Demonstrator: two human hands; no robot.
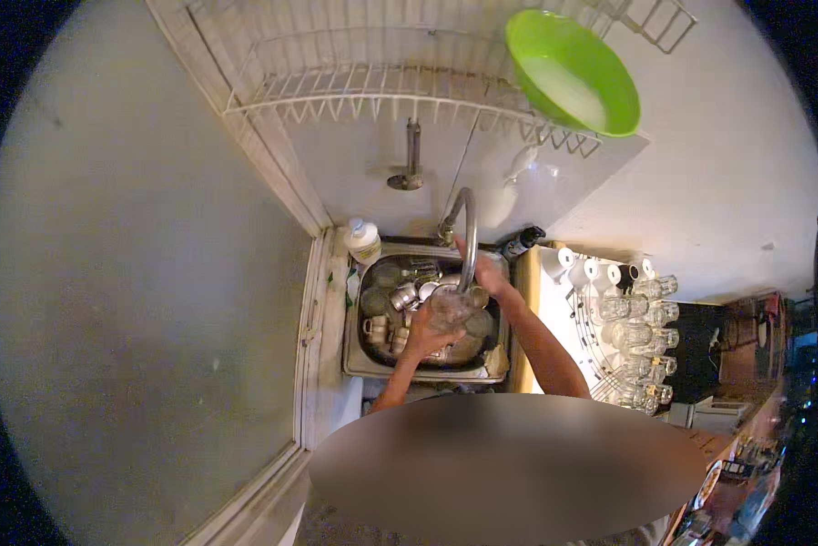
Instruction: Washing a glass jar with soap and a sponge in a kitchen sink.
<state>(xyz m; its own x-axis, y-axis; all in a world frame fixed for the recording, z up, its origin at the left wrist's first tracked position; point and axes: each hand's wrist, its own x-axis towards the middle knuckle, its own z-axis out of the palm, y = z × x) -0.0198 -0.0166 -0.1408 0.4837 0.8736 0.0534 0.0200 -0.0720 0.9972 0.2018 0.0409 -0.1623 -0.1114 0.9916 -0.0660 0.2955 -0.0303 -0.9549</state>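
Note:
My left hand [423, 337] is wrapped round a clear glass vessel [451, 308] below the mouth of the curved metal faucet [470, 227]. The exact shape of the vessel is blurred. My right hand [489, 276] is just behind and right of the spout, one finger stretched up toward the faucet's base; its other fingers are partly hidden. Beneath both hands, the steel sink [352, 364] holds several metal cups [403, 296] and glassware.
A white bottle [363, 240] stands at the sink's back left corner, a dark bottle [523, 241] at the back right. Several glass mugs [641, 337] and white cups [591, 269] line the right counter. Above hangs a wire rack [363, 93] with a green bowl [624, 96].

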